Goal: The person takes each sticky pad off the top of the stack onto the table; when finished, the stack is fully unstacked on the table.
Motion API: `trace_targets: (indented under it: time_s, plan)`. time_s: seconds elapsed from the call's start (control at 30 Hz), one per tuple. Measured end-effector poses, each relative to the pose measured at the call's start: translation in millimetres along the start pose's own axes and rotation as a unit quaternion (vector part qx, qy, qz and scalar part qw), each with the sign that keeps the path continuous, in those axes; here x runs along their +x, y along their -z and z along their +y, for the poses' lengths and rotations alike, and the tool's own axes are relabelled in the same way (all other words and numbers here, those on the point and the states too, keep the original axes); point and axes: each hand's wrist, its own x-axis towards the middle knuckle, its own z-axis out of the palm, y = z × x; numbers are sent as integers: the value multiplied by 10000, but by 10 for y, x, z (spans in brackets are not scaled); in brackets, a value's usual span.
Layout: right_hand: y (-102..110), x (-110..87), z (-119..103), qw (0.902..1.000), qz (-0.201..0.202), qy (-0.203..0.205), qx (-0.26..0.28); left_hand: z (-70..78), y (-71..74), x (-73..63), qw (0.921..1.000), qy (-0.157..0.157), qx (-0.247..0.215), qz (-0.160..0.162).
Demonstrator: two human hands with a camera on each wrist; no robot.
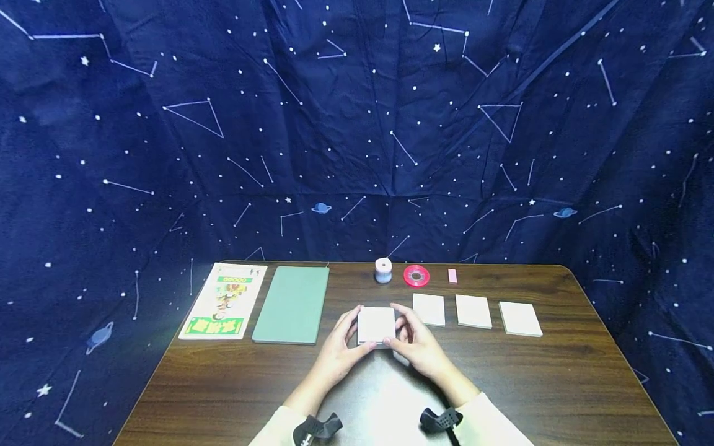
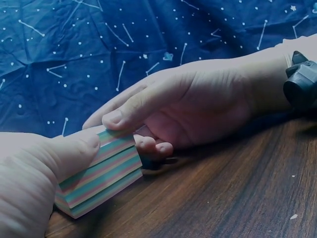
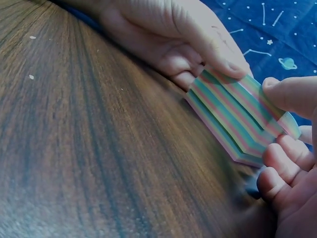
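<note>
Between both hands is a small stack of square note pads (image 1: 375, 324), pale on top. In the left wrist view the stack (image 2: 106, 171) shows sides striped green, pink and yellow, with its layers slightly out of line. My left hand (image 1: 339, 352) grips its left side, thumb at the near edge. My right hand (image 1: 419, 352) grips the opposite side, its thumb also on the near edge. The right wrist view shows both thumbs along the top of the striped pads (image 3: 230, 116); the stack's lower edge is close to the tabletop.
Three similar square pads lie in a row on the right: one (image 1: 429, 309), another (image 1: 473, 311) and a third (image 1: 520, 319). Behind are a white spool (image 1: 383, 271), a red ring-shaped reel (image 1: 416, 276) and a pink block (image 1: 452, 276). A green notebook (image 1: 292, 305) and an illustrated booklet (image 1: 223, 301) lie left.
</note>
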Motion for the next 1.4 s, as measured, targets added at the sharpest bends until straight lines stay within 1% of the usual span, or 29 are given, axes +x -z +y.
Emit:
trace_targets:
  time_s: [0.23,0.4,0.6,0.8,1.03,1.13,1.23,1.3,1.4]
  plan:
    - [16,11,-66,9985,-82,-78,541,15,2,26,10000,-23,-67,26]
    - [38,5,-89,9949,-66,-2,1005,31,-1,24,9999,-57,-95,48]
    - [58,-11,-55,9895,131,41,1438,26,-2,25,9999,-71,-71,96]
    - [47,-17,-40,9862,304,238,1608,14,-7,9,9999,53,-112,106]
    - [30,-34,-25,9741,327,533,2172,17,13,-7,9998,197,-100,4]
    - [23,-51,-40,9728,426,538,2213,16,30,-15,9998,188,-73,22]
    - [36,-75,-60,9733,608,563,2141,4,34,-14,9999,154,-57,51]
    - [73,-97,-74,9747,729,592,2029,-10,26,-9,9999,143,-55,30]
    - [184,-133,-89,9780,838,688,1780,-30,3,-2,9999,118,-57,-9]
